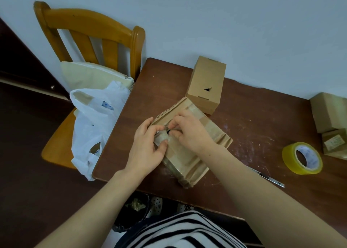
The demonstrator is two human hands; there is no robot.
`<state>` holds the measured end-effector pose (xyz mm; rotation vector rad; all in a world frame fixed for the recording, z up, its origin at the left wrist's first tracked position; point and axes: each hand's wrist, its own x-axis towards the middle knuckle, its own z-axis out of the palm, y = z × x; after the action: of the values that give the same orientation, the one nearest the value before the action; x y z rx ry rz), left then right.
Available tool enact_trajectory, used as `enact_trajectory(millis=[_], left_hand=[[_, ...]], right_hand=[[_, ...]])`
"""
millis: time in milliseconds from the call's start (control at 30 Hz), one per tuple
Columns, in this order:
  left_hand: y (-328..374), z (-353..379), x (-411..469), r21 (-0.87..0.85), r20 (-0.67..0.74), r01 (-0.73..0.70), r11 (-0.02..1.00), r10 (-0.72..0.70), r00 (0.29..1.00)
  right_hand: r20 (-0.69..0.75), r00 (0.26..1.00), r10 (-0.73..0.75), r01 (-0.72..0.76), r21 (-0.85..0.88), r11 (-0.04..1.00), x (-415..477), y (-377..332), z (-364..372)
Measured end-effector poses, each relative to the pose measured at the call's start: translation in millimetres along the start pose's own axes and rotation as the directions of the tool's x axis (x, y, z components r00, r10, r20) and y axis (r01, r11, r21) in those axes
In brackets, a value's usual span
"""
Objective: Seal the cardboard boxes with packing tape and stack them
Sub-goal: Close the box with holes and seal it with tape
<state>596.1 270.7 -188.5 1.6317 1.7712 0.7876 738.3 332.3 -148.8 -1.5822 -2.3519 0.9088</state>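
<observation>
Striped shirt (180, 230) fills the bottom edge, and from it two bare forearms reach to the crumpled box (187, 163) lying flat on the table (253, 120). Left hand (148, 146) sits at the box's left edge, thumb and curled fingers pinching a wrinkled strip (161, 138) of clear tape. Right hand (189, 131) comes over the box's top face, fingertips bent and nipping the same strip where a small dark gap shows at the seam. Neither hand is spread. Just beyond the box's far corner stands a tall box (205, 84). Well to the box's right lies the roll (302, 158), and farther right again are two boxes (328, 112); whether they are stacked I cannot tell. To the box's right and nearer the person lies a knife (270, 179). Left of the box, off the table, a bag (93, 127) slumps on a chair (90, 33). The step looks like bedding a tape end over the seam, with this box not yet stacked. To do it well, draw the strip taut before it lands, since slack tape on dented board will likely pucker. Hold the flaps closed with one hand while the other smooths outward from the gap, then fold the end over the edge so it grips the side. Creased board probably gives under load, so press flat rather than hard.
</observation>
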Motion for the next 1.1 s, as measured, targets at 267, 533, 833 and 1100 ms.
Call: enact_trajectory(millis=[267, 533, 833, 1100], left_hand=[[1, 0, 0, -0.004, 0.003, -0.002, 1.0, 0.002, 1.0], [1, -3, -4, 0.041, 0.042, -0.044, 0.998, 0.043, 0.998], [11, -7, -10, 0.331, 0.091, -0.17, 0.928, 0.148, 0.985], [14, -6, -3, 0.433, 0.16, -0.143, 0.89, 0.081, 0.984]], right_hand=[[0.089, 0.995, -0.048, 0.056, -0.1, 0.993, 7, 1, -4], [0.06, 0.99, -0.126, 0.132, -0.098, 0.986, -6, 11, -2], [-0.126, 0.992, 0.013, 0.022, 0.268, 0.963, -20, 22, 5], [-0.192, 0.98, 0.043, 0.041, 0.411, 0.911, -21, 28, 10]])
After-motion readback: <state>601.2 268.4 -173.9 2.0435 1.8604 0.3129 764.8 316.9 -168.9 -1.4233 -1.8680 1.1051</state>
